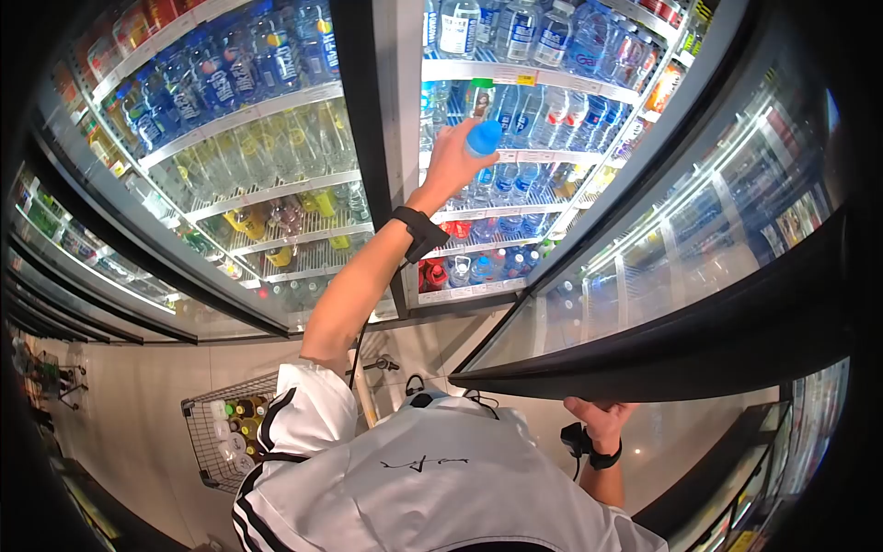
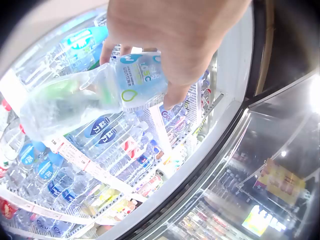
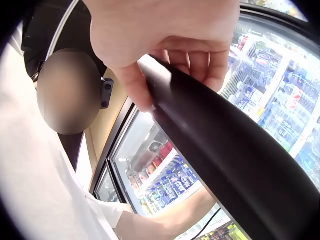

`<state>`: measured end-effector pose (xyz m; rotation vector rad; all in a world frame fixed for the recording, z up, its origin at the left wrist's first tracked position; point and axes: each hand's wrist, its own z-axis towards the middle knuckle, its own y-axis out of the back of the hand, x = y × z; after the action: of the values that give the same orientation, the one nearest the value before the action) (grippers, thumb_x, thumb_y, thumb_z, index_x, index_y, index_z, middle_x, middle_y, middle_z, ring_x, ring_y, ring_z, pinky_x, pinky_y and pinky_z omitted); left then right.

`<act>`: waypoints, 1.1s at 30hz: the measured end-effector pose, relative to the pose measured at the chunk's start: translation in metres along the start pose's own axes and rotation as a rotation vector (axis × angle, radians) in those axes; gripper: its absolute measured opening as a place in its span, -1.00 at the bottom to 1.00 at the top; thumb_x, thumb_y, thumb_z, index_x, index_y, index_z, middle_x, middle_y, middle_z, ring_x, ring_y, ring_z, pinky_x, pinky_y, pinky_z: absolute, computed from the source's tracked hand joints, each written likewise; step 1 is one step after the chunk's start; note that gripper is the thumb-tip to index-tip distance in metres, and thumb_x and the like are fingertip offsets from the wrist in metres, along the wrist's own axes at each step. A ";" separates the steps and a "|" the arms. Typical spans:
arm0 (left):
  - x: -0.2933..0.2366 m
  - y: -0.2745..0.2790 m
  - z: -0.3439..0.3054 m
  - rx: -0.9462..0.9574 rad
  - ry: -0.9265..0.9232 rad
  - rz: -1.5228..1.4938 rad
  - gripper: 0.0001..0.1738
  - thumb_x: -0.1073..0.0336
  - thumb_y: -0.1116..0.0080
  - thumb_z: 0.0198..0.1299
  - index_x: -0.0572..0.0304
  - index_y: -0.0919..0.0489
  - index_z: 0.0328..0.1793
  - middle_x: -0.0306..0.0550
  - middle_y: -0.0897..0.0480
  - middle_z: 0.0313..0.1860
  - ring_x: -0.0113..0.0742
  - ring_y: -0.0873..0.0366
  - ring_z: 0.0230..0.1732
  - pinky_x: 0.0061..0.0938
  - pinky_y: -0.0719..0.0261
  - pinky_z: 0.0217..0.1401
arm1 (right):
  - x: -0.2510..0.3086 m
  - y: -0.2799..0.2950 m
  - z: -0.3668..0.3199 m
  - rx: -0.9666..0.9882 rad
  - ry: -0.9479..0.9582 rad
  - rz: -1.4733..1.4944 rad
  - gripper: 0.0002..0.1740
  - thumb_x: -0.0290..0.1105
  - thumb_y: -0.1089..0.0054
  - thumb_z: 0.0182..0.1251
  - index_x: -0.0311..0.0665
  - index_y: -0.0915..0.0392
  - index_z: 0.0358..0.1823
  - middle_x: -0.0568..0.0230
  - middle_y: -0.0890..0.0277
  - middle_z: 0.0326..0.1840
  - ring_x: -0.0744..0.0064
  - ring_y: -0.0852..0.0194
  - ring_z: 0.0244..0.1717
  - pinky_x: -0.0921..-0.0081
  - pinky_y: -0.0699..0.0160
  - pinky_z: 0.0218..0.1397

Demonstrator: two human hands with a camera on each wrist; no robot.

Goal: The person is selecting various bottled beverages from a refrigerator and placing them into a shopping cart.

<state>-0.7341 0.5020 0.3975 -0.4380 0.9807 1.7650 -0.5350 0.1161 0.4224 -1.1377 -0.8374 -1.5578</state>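
Note:
My left hand (image 1: 452, 158) grips a clear plastic bottle with a bright blue cap (image 1: 484, 138) in front of the fridge shelves. In the left wrist view the bottle's pale blue label (image 2: 142, 80) shows beside the fingers, and its clear body (image 2: 65, 105) lies tilted across the view. The cap is hidden there. My right hand (image 1: 602, 421) holds the black edge of the glass fridge door (image 1: 644, 379), which stands swung out. In the right wrist view the thumb (image 3: 135, 90) lies on one side of this edge and the other fingers curl over the opposite side.
Rows of bottled drinks (image 1: 529, 115) fill the lit shelves ahead. A closed glass door stands left of the dark door frame (image 1: 368, 138), with more bottles behind it. On the floor at lower left is a wire shopping cart (image 1: 207, 442) with several bottles inside.

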 end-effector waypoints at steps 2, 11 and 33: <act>0.013 -0.015 0.013 -0.025 -0.031 0.014 -0.28 0.08 -0.58 -0.05 0.11 -0.54 0.23 0.13 -0.64 -0.06 0.12 -0.50 0.08 -0.08 -0.47 0.15 | 0.001 0.010 -0.006 -0.010 -0.001 0.011 -0.56 -0.74 -0.43 -0.28 -0.38 -0.66 -0.23 0.29 -0.64 -0.26 0.40 -0.58 -0.25 0.45 -0.58 -0.11; 0.056 -0.045 0.065 -0.205 0.075 -0.046 -0.26 0.07 -0.61 -0.16 0.06 -0.57 0.20 0.09 -0.59 -0.02 0.13 -0.56 0.08 0.00 -0.48 0.14 | -0.008 0.051 -0.037 -0.045 -0.013 -0.096 -0.59 -0.68 -0.36 -0.16 -0.46 -0.67 -0.15 0.18 -0.69 -0.21 0.35 -0.62 -0.26 0.41 -0.62 -0.10; 0.058 -0.047 0.101 -0.129 0.239 -0.172 -0.11 0.24 -0.53 -0.05 0.33 -0.25 0.35 0.41 -0.56 0.11 0.34 -0.58 0.10 0.02 -0.53 0.18 | 0.016 0.035 -0.030 -0.146 -0.050 -0.116 -0.71 -0.58 -0.41 -0.15 -0.39 -0.62 -0.30 0.26 -0.59 -0.34 0.40 -0.53 -0.37 0.45 -0.53 -0.23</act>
<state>-0.7006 0.6225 0.3994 -0.8070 0.9659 1.6508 -0.5097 0.0740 0.4271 -1.2564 -0.8462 -1.7152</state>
